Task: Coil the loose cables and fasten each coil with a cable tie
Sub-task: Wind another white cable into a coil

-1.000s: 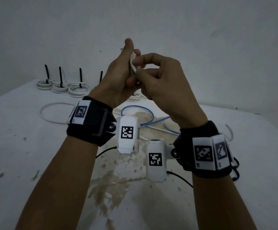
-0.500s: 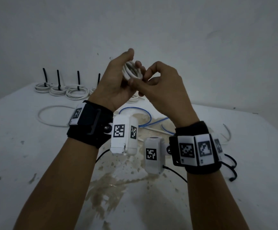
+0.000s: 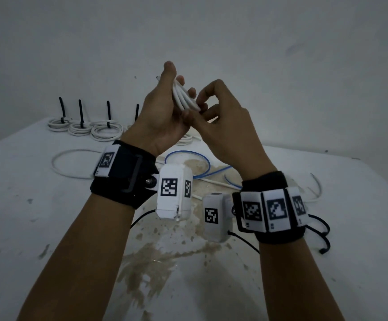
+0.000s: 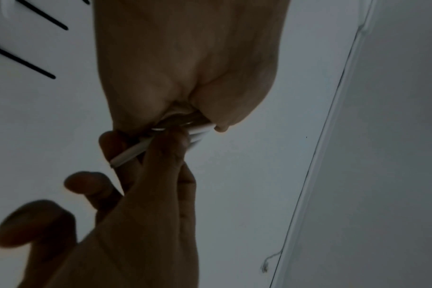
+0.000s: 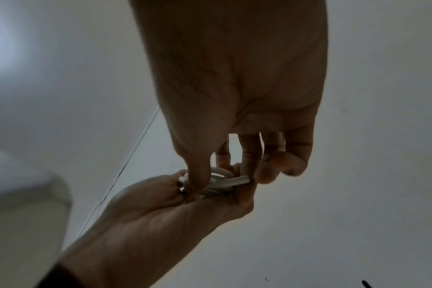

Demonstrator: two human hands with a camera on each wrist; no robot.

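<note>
A small white cable coil [image 3: 184, 98] of several loops is held up in the air above the table. My left hand [image 3: 179, 82] grips it between the thumb and curled fingers. My right hand [image 3: 194, 109] pinches the coil's lower edge with thumb and index finger, its other fingers loosely curled. In the left wrist view a free cable end [image 4: 128, 154] sticks out past the right hand's fingers [image 4: 160, 155]. In the right wrist view the coil [image 5: 219, 180] sits between both hands' fingertips. No cable tie shows on this coil.
Three tied white coils [image 3: 106, 132] with upright black ties stand at the table's back left, a fourth partly hidden behind my left hand. A loose white cable loop [image 3: 72, 163], a blue cable [image 3: 188, 165] and a thin white wire [image 3: 315, 188] lie on the stained white table [image 3: 37, 228].
The coil has turned from edge-on to showing its loops. My right hand has loosened from round the coil and now pinches its lower edge. Both hands sit slightly lower.
</note>
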